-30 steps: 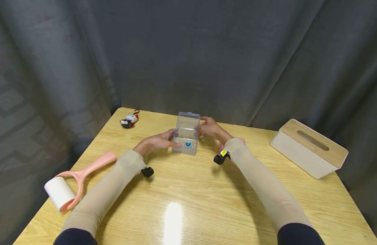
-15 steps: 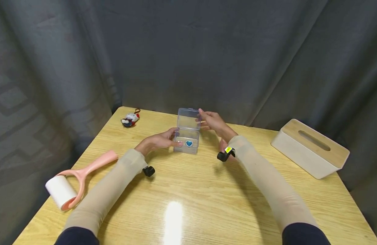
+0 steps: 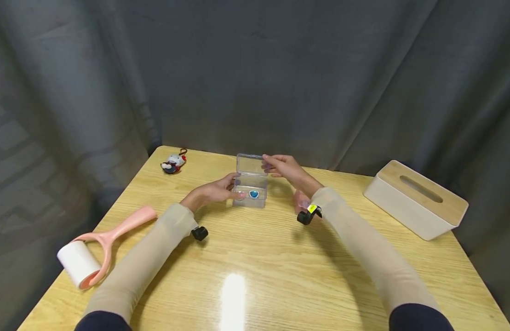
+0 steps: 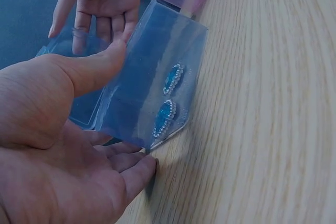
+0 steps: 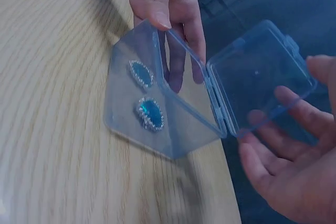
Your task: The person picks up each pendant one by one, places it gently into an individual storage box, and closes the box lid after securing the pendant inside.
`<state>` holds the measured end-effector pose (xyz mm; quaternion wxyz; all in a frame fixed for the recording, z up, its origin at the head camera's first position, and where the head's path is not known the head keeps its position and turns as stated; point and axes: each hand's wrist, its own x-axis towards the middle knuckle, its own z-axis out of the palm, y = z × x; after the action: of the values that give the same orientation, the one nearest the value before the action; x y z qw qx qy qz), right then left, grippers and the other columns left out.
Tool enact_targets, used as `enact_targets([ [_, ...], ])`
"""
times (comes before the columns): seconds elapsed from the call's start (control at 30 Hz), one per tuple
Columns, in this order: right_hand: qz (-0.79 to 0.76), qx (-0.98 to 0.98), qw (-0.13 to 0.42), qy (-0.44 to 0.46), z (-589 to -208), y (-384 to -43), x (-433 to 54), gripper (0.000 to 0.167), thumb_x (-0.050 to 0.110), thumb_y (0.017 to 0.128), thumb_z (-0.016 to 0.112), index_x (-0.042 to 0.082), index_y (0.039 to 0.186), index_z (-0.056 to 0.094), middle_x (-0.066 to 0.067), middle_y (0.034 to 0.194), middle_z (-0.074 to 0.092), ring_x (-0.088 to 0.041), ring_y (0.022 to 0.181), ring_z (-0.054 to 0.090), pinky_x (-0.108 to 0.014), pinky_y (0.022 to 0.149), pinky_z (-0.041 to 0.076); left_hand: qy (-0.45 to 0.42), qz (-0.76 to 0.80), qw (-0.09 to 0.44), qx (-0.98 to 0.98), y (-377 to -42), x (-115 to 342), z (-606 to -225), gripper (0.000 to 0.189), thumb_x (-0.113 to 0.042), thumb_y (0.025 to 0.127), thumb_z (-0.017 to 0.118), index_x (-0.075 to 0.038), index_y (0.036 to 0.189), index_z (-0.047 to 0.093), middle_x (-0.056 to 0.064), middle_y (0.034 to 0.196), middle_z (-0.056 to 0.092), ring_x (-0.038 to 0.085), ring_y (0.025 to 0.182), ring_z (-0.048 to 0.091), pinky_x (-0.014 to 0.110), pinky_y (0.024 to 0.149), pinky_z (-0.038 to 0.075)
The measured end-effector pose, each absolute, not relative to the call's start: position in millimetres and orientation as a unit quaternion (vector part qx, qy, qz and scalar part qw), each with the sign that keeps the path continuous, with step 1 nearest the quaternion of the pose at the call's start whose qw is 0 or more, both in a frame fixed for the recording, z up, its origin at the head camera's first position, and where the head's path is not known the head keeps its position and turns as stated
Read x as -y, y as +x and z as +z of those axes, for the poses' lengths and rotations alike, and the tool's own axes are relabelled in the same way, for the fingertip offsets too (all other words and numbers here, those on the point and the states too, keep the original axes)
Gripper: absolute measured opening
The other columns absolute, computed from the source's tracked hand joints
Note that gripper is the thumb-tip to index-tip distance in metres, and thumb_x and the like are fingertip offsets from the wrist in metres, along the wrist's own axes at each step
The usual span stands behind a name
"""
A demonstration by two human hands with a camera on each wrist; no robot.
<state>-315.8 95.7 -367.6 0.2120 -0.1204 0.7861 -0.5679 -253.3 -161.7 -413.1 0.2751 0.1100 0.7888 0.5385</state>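
A clear hinged plastic box (image 3: 249, 203) stands on the wooden table, its lid (image 3: 249, 164) raised. Two blue gem ornaments with beaded silvery edges (image 5: 151, 114) lie inside against the wall. My left hand (image 3: 213, 191) grips the box's left end, thumb on one side and fingers on the other, covering part of one ornament in the head view. At the lid's right edge, my right hand (image 3: 289, 169) holds the lid, thumb near the corner and fingers behind the clear plastic. A pink see-through box (image 3: 301, 202) sits partly hidden beneath the right wrist.
A pink lint roller (image 3: 110, 234) with a white roll lies at the left, beside the left forearm. A small plush charm (image 3: 173, 163) rests at the far left corner. At the right stands a tissue box (image 3: 416, 202) with a wooden top. Grey curtains (image 3: 255, 78) hang behind the table.
My right hand has gone from the lid's lower right side up to its top corner, and the lid's tilt has changed. The left hand keeps its grip on the box.
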Motion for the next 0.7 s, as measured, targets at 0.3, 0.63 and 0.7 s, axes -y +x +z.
enact_targets([
  [0.3,-0.53,-0.774,0.293,-0.186,-368.9,-314.0,-112.0,0.057,0.04,0.109,0.049,0.003,0.152,0.046,-0.019,0.157,0.048,-0.037,0.147,0.046,-0.051,0.124,0.033,0.102,0.543,0.276,-0.787,-254.4,160.6,-412.8,0.092,-0.025,0.104,0.063,-0.016,0.166,-0.004,0.02,0.173,0.006,0.038,0.162,0.005,0.056,0.129,0.014],
  [0.63,-0.501,-0.785,0.286,-0.227,-370.8,-306.8,-118.9,0.048,0.033,0.106,0.057,0.006,0.146,0.055,-0.015,0.154,0.052,-0.037,0.146,0.047,-0.052,0.122,0.036,0.112,0.562,0.269,-0.774,-252.1,157.2,-410.2,0.087,-0.018,0.104,0.061,-0.018,0.164,-0.001,0.017,0.169,0.027,0.039,0.155,0.032,0.058,0.124,0.03],
  [0.7,-0.486,-0.796,0.277,-0.231,-372.3,-306.4,-118.8,0.046,0.033,0.104,0.061,0.009,0.144,0.058,-0.012,0.151,0.056,-0.033,0.144,0.05,-0.051,0.121,0.039,0.114,0.558,0.267,-0.777,-251.2,157.7,-409.4,0.083,-0.017,0.105,0.06,-0.019,0.163,0.002,0.017,0.168,0.031,0.04,0.15,0.039,0.056,0.114,0.043],
])
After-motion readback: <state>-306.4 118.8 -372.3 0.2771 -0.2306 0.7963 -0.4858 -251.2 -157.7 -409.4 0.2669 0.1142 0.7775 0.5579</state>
